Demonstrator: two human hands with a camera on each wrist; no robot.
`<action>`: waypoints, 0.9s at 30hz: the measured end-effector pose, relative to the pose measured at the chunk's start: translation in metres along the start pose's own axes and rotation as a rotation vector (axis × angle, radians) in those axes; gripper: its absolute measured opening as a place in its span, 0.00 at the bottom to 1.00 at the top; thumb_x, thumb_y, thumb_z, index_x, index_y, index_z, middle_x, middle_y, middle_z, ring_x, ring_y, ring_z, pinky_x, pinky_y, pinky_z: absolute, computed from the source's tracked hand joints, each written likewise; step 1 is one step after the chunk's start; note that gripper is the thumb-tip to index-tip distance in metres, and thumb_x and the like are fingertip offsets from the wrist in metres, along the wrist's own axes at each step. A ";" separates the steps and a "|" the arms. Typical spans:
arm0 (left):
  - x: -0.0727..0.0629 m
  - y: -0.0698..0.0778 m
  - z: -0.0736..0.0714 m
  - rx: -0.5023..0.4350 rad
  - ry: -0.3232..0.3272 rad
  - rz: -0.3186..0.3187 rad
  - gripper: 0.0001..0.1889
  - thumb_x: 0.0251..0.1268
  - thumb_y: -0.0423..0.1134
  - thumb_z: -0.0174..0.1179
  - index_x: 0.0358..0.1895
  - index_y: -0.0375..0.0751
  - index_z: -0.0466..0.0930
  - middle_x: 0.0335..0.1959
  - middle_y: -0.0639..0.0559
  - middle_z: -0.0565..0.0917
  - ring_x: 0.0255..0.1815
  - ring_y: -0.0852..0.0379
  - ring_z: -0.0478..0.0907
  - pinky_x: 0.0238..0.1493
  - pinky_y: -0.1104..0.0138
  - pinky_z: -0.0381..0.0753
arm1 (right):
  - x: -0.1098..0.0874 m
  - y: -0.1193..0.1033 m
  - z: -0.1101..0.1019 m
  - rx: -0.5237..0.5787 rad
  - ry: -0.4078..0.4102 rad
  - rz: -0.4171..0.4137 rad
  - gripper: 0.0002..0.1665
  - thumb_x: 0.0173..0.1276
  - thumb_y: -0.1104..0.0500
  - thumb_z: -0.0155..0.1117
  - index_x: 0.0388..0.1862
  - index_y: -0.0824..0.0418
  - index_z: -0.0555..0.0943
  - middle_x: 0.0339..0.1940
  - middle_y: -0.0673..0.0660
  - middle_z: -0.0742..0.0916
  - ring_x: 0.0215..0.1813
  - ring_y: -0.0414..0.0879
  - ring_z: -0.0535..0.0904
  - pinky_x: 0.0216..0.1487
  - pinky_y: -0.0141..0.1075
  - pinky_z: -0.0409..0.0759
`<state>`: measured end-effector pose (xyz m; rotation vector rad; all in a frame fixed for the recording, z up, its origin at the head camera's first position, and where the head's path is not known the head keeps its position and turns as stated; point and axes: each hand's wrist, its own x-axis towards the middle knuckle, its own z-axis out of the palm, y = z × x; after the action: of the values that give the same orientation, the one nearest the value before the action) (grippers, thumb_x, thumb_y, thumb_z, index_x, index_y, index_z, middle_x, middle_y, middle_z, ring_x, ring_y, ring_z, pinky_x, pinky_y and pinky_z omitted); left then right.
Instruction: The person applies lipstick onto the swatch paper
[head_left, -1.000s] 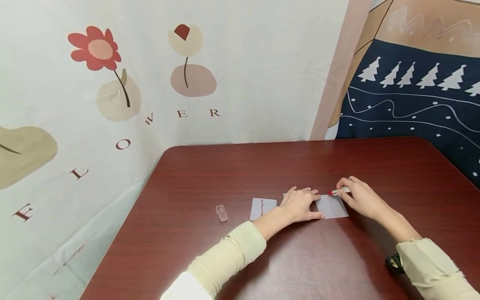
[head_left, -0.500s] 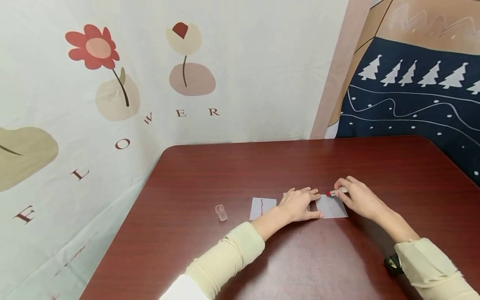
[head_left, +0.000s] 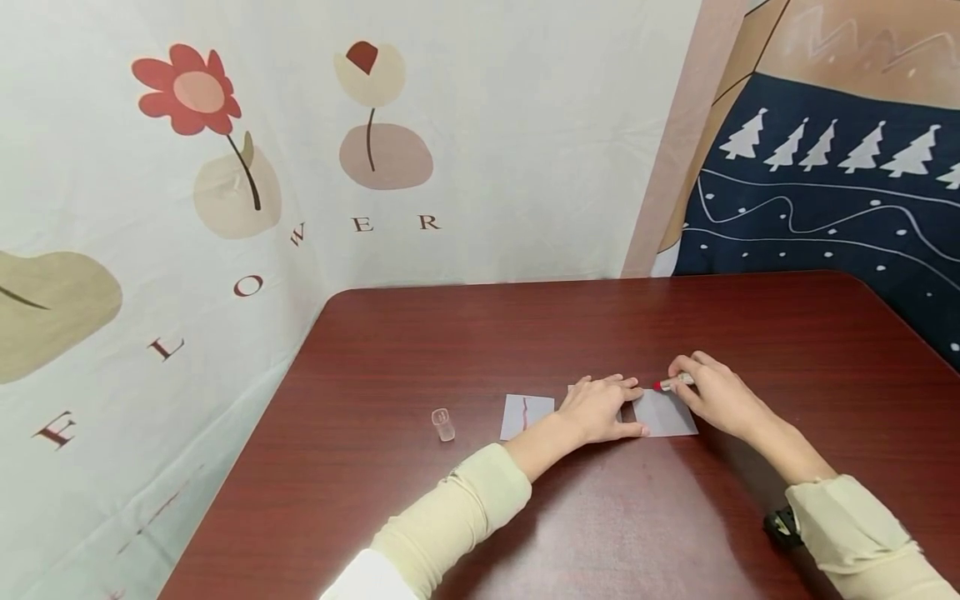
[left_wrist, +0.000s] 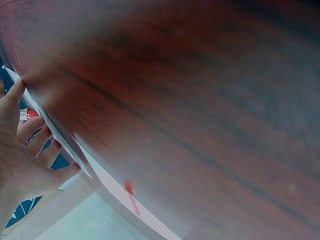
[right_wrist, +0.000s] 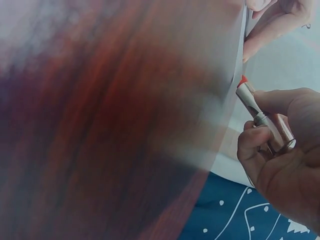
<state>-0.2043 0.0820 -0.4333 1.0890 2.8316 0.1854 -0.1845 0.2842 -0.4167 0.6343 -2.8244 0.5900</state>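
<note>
My right hand (head_left: pixel 716 396) grips a lipstick (right_wrist: pixel 248 98) in a silvery tube, its red tip pointing left. In the head view that tip lies at the far edge of the right-hand sheet of white paper (head_left: pixel 666 419). My left hand (head_left: pixel 598 410) lies with fingers spread over a middle sheet and the near left part of the right-hand sheet. The middle sheet is mostly hidden under it. Left of that hand, another sheet (head_left: pixel 512 411) bears a wavy red line (head_left: pixel 524 412), partly covered by the forearm. A clear cap (head_left: pixel 443 425) lies farther left.
All this is on a reddish-brown wooden table (head_left: pixel 420 350). A dark object (head_left: pixel 782 529) sits beside the right sleeve. Behind the table hang a pale flower-print cloth (head_left: pixel 525 167) and a navy cloth with white trees (head_left: pixel 817 200).
The lipstick tip has shifted very slightly left along the sheet's far edge, with my right hand. My left hand stays in place.
</note>
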 end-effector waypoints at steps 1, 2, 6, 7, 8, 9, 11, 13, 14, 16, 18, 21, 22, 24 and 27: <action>0.000 0.000 0.000 -0.003 -0.002 -0.001 0.32 0.56 0.66 0.55 0.64 0.60 0.70 0.66 0.67 0.65 0.68 0.66 0.57 0.65 0.58 0.58 | 0.000 0.000 0.000 -0.004 -0.001 0.001 0.07 0.61 0.67 0.62 0.38 0.66 0.77 0.30 0.57 0.77 0.26 0.46 0.70 0.28 0.40 0.72; 0.000 0.000 0.000 -0.004 -0.004 -0.003 0.32 0.56 0.66 0.55 0.65 0.60 0.69 0.67 0.67 0.64 0.68 0.66 0.57 0.65 0.58 0.58 | 0.000 0.000 0.000 -0.006 -0.002 0.001 0.07 0.61 0.67 0.62 0.38 0.66 0.77 0.30 0.57 0.77 0.26 0.46 0.70 0.28 0.40 0.72; -0.001 0.001 -0.001 0.000 -0.002 0.000 0.32 0.56 0.66 0.55 0.65 0.60 0.69 0.67 0.66 0.65 0.68 0.66 0.57 0.65 0.58 0.58 | 0.000 -0.001 -0.001 -0.013 -0.004 -0.001 0.07 0.61 0.66 0.63 0.38 0.66 0.77 0.29 0.55 0.76 0.25 0.44 0.69 0.27 0.39 0.71; -0.001 0.001 -0.001 -0.002 -0.001 0.000 0.32 0.56 0.66 0.55 0.65 0.60 0.69 0.66 0.66 0.65 0.68 0.66 0.57 0.65 0.58 0.58 | 0.000 -0.001 -0.001 -0.013 -0.006 -0.001 0.07 0.61 0.66 0.63 0.38 0.66 0.77 0.28 0.55 0.76 0.25 0.44 0.69 0.26 0.39 0.71; -0.001 0.001 -0.002 0.000 0.001 0.003 0.32 0.56 0.66 0.55 0.65 0.60 0.69 0.66 0.66 0.65 0.68 0.66 0.57 0.65 0.58 0.59 | 0.000 -0.001 -0.001 -0.014 -0.006 -0.001 0.07 0.60 0.67 0.63 0.38 0.66 0.77 0.28 0.55 0.75 0.25 0.44 0.68 0.26 0.38 0.70; -0.001 0.001 -0.002 0.000 0.003 0.004 0.32 0.56 0.66 0.55 0.65 0.60 0.69 0.66 0.66 0.65 0.68 0.66 0.57 0.65 0.58 0.59 | 0.000 -0.001 -0.001 -0.016 -0.006 -0.003 0.07 0.60 0.67 0.63 0.38 0.66 0.77 0.27 0.54 0.75 0.25 0.44 0.68 0.26 0.38 0.70; -0.001 0.001 -0.002 -0.004 0.002 0.003 0.32 0.56 0.66 0.55 0.65 0.60 0.69 0.66 0.66 0.65 0.68 0.66 0.57 0.65 0.58 0.59 | 0.000 0.000 -0.001 -0.017 -0.007 -0.004 0.07 0.60 0.67 0.63 0.38 0.66 0.77 0.27 0.54 0.75 0.24 0.43 0.68 0.25 0.37 0.70; -0.001 0.002 -0.003 -0.009 -0.002 0.000 0.32 0.56 0.66 0.55 0.65 0.60 0.69 0.66 0.66 0.65 0.68 0.66 0.57 0.65 0.58 0.58 | 0.000 -0.001 -0.001 -0.020 -0.008 -0.003 0.07 0.60 0.67 0.64 0.37 0.66 0.77 0.27 0.54 0.75 0.24 0.43 0.67 0.25 0.37 0.70; -0.001 0.001 -0.003 -0.011 -0.004 -0.001 0.32 0.56 0.66 0.55 0.65 0.60 0.69 0.66 0.66 0.65 0.68 0.66 0.57 0.65 0.58 0.58 | 0.000 -0.001 -0.002 -0.022 -0.007 -0.003 0.07 0.59 0.67 0.64 0.37 0.65 0.78 0.26 0.54 0.74 0.24 0.43 0.67 0.25 0.36 0.70; -0.001 0.001 -0.004 -0.012 -0.006 -0.003 0.32 0.56 0.66 0.55 0.65 0.61 0.69 0.66 0.66 0.65 0.68 0.67 0.57 0.65 0.58 0.58 | 0.000 -0.002 -0.002 -0.019 -0.008 -0.004 0.07 0.59 0.67 0.65 0.37 0.65 0.77 0.26 0.54 0.74 0.24 0.43 0.67 0.25 0.36 0.70; -0.001 0.001 -0.003 -0.013 -0.006 -0.004 0.32 0.56 0.66 0.55 0.65 0.61 0.69 0.66 0.66 0.65 0.68 0.67 0.57 0.65 0.57 0.58 | 0.000 -0.003 -0.002 -0.018 -0.007 -0.008 0.07 0.59 0.67 0.65 0.36 0.64 0.77 0.26 0.53 0.74 0.24 0.43 0.67 0.24 0.36 0.69; -0.001 0.001 -0.003 -0.015 -0.004 0.000 0.32 0.57 0.66 0.55 0.65 0.60 0.69 0.67 0.66 0.65 0.68 0.66 0.57 0.65 0.57 0.58 | 0.000 -0.003 -0.002 -0.016 -0.001 -0.020 0.07 0.58 0.67 0.66 0.35 0.64 0.77 0.26 0.53 0.74 0.24 0.43 0.67 0.24 0.36 0.69; -0.001 0.001 -0.002 -0.016 -0.005 0.000 0.32 0.57 0.65 0.55 0.65 0.60 0.69 0.67 0.65 0.65 0.68 0.66 0.57 0.65 0.57 0.58 | -0.001 -0.003 -0.002 -0.019 0.003 -0.025 0.07 0.58 0.67 0.66 0.35 0.63 0.77 0.26 0.53 0.74 0.24 0.43 0.67 0.24 0.36 0.69; -0.001 0.001 -0.002 -0.020 -0.007 0.000 0.32 0.57 0.65 0.55 0.65 0.59 0.69 0.67 0.65 0.64 0.68 0.66 0.57 0.65 0.56 0.58 | -0.002 -0.003 -0.002 -0.024 0.009 -0.034 0.07 0.58 0.67 0.66 0.35 0.63 0.77 0.25 0.52 0.74 0.24 0.42 0.66 0.24 0.35 0.68; -0.001 0.001 -0.002 -0.025 -0.010 -0.002 0.32 0.57 0.65 0.55 0.65 0.59 0.69 0.67 0.65 0.64 0.68 0.66 0.56 0.65 0.56 0.58 | -0.003 -0.003 -0.001 -0.029 0.014 -0.043 0.07 0.58 0.67 0.66 0.35 0.63 0.78 0.25 0.52 0.74 0.23 0.41 0.66 0.23 0.35 0.68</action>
<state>-0.2029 0.0816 -0.4316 1.0785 2.8143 0.2142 -0.1800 0.2832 -0.4161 0.6810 -2.7937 0.5428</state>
